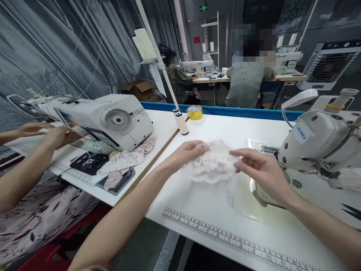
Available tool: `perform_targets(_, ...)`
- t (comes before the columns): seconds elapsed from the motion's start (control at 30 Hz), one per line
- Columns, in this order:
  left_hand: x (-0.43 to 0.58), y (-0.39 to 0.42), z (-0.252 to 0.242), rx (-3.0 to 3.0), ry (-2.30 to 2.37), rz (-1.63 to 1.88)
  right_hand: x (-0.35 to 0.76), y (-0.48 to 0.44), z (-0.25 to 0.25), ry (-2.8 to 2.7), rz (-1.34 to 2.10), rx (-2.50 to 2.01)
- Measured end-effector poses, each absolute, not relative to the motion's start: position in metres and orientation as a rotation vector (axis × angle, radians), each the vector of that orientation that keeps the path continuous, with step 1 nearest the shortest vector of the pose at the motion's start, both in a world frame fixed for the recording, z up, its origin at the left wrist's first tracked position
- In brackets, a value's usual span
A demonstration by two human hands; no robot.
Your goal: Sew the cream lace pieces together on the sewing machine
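Lace piece: white and bunched, on the white table at the middle of the view; its edges blur into the tabletop.
Left hand: at the lace's 9 o'clock, gripping its edge, fingertips hidden in the folds.
Right hand: at the lace's 3 o'clock, thumb and fingers pinching its rim.
Sewing machine: at 3 o'clock, cut off by the frame, needle area hidden.
Co-worker's hands: at 9 o'clock, by a second machine; what they hold is unclear.
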State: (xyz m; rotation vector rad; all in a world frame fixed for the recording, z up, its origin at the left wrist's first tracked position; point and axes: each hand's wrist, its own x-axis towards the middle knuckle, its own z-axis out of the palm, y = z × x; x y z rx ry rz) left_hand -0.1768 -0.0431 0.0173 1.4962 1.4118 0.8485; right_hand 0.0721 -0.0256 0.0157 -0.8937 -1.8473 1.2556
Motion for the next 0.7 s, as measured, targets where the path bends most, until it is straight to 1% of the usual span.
perform_targets(0.17,-0.191,0.029,0.009,1.691,1.542,0.839,0.041,0.008,-0.011,-1.655,1.306,-1.004)
perform_targets(0.27,-0.188,0.047,-0.002,1.831,1.622,0.804,0.041,0.01,-0.02,-1.618,1.35,-1.073)
perform_targets(0.5,-0.183,0.026,-0.016,2.011,2.021,0.767,0.045,0.006,-0.022,-1.627,1.465,-1.108)
perform_targets(0.7,-0.188,0.003,-0.01,2.146,2.254,0.746,0.066,-0.004,-0.024,-1.755,1.472,-1.124)
